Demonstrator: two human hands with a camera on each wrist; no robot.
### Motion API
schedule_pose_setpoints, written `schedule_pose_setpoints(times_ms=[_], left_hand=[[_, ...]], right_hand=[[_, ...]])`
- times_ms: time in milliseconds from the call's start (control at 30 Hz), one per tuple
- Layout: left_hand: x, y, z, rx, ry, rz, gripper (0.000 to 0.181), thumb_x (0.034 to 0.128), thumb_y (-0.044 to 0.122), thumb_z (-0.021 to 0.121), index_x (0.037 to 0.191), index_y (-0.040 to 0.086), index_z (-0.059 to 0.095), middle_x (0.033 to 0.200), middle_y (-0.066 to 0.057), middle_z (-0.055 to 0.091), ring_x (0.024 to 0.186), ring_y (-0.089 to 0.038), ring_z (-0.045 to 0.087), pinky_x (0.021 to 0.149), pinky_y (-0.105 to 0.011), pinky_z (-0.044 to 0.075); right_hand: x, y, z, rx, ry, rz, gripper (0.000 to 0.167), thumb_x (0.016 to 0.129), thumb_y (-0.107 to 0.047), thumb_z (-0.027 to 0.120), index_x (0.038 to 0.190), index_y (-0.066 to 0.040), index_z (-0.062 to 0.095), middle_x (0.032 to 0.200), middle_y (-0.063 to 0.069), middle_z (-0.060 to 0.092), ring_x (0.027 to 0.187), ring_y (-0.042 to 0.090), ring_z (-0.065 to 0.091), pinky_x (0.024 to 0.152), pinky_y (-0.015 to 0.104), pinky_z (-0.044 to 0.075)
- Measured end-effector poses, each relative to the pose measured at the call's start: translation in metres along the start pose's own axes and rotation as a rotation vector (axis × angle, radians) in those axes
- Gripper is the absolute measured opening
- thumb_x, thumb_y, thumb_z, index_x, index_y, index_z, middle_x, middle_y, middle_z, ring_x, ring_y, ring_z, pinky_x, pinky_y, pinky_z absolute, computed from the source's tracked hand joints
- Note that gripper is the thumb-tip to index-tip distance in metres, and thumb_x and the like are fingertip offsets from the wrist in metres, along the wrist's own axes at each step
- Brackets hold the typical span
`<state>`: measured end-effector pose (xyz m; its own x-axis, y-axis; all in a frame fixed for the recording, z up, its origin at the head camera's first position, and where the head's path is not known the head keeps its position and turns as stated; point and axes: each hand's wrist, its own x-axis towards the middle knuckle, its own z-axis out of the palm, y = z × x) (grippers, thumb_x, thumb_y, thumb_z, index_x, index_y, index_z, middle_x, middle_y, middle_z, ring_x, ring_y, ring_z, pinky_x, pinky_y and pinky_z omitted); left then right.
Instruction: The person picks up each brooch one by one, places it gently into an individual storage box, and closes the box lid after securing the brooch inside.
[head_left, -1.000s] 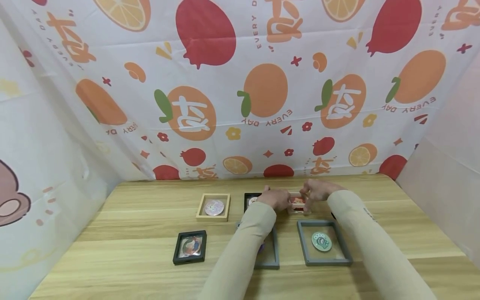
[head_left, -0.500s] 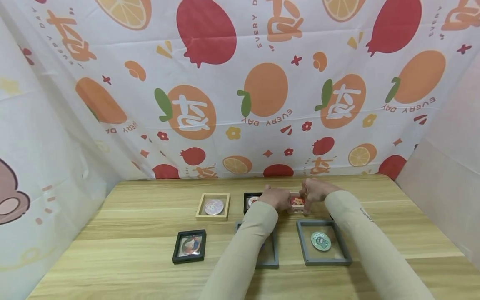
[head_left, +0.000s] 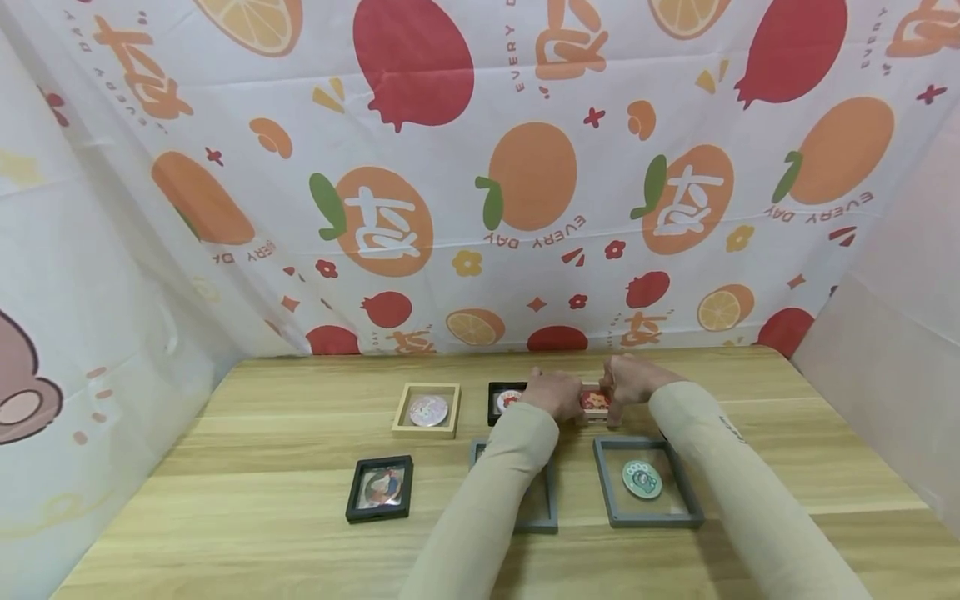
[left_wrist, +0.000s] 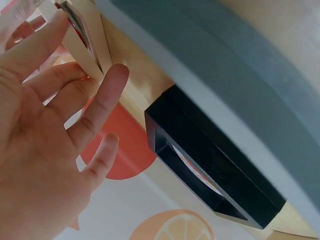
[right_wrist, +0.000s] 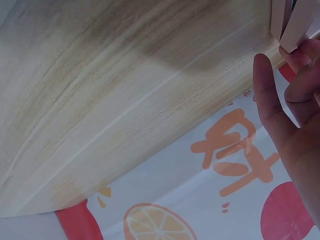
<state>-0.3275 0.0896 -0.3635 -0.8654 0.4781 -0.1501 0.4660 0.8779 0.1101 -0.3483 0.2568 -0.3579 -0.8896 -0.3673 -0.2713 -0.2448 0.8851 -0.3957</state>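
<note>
Both hands are at a small pale pink display frame (head_left: 593, 387) near the back of the table. Inside it sits a red badge (head_left: 596, 400) with a yellowish figure. My left hand (head_left: 555, 395) pinches the left side; in the left wrist view its other fingers (left_wrist: 107, 97) stay spread apart. My right hand (head_left: 632, 379) grips the right side, thumb at the near corner. A narrow gap shows between the two halves of the pale frame (right_wrist: 294, 25) in the right wrist view. Fingers partly cover the frame's sides.
Left of the hands lies a black frame (head_left: 491, 404) with a round badge. Nearer are two grey frames, one (head_left: 553, 500) partly under the left forearm, the other (head_left: 613, 523) holding a green badge. A wooden-coloured frame (head_left: 401, 408) and another black frame (head_left: 352, 500) lie left.
The right hand's fingers have drawn in closer on the pale pink frame. The red badge's yellowish figure shows more plainly now. The other frames have stayed in place.
</note>
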Motion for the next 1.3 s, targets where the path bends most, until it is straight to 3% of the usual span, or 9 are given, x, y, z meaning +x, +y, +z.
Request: schedule_pose_setpoints(times_ms=[233,367,467,667,833,1033,1300], left_hand=[[0.0000,0.0053,0.0061,0.054,0.053,-0.008,0.022,0.0873,0.037,0.081,0.097,0.018,0.077,0.097,0.003,0.074,0.078,-0.012,0.059,0.089,-0.037,0.040],[-0.0004,0.0068,0.0076,0.077,0.073,-0.015,0.026,0.0882,0.038,0.080,0.103,0.017,0.076,0.103,0.003,0.074,0.085,-0.013,0.063,0.095,-0.040,0.042],[-0.0007,0.0070,0.0080,0.071,0.072,-0.013,0.027,0.0891,0.038,0.079,0.105,0.016,0.076,0.105,0.002,0.074,0.090,-0.014,0.065,0.101,-0.043,0.041],[0.0002,0.0056,0.0101,0.060,0.073,-0.009,0.027,0.0891,0.037,0.079,0.105,0.015,0.076,0.103,0.001,0.074,0.084,-0.014,0.063,0.095,-0.041,0.042],[0.0014,0.0053,0.0101,0.042,0.072,-0.013,0.029,0.0894,0.037,0.079,0.108,0.015,0.075,0.105,0.001,0.074,0.087,-0.015,0.064,0.098,-0.043,0.042],[-0.0003,0.0064,0.0089,0.026,0.060,-0.020,0.030,0.0882,0.038,0.080,0.108,0.015,0.076,0.107,0.002,0.074,0.093,-0.015,0.066,0.103,-0.045,0.041],[-0.0013,0.0077,0.0072,0.056,0.063,-0.021,0.030,0.0891,0.039,0.079,0.109,0.016,0.075,0.107,0.001,0.074,0.092,-0.016,0.066,0.099,-0.042,0.042]], right_hand=[[-0.0010,0.0029,0.0054,0.004,0.036,0.034,0.042,0.062,-0.006,0.094,0.093,-0.002,0.064,0.088,0.006,0.062,0.075,0.020,0.053,0.064,0.030,0.044],[0.0006,0.0027,0.0055,-0.021,0.046,0.036,0.042,0.063,-0.005,0.094,0.093,-0.002,0.064,0.087,0.006,0.060,0.073,0.020,0.051,0.062,0.029,0.041],[0.0002,0.0000,0.0051,-0.048,0.045,0.036,0.041,0.063,-0.005,0.094,0.093,-0.002,0.065,0.089,0.006,0.060,0.074,0.020,0.051,0.063,0.029,0.042],[-0.0021,-0.0041,0.0057,-0.055,0.045,0.029,0.043,0.064,-0.005,0.094,0.095,-0.001,0.065,0.091,0.007,0.061,0.077,0.021,0.053,0.067,0.030,0.046],[-0.0014,-0.0041,0.0046,-0.067,0.058,0.024,0.043,0.064,-0.005,0.094,0.097,0.001,0.067,0.095,0.008,0.063,0.080,0.021,0.055,0.073,0.033,0.050],[-0.0018,-0.0049,0.0048,-0.062,0.041,0.033,0.042,0.065,-0.004,0.094,0.096,0.000,0.066,0.092,0.006,0.062,0.078,0.021,0.054,0.069,0.031,0.046],[-0.0015,-0.0050,0.0049,-0.080,0.052,0.025,0.042,0.064,-0.004,0.094,0.096,0.000,0.066,0.091,0.006,0.062,0.078,0.021,0.054,0.069,0.031,0.047]])
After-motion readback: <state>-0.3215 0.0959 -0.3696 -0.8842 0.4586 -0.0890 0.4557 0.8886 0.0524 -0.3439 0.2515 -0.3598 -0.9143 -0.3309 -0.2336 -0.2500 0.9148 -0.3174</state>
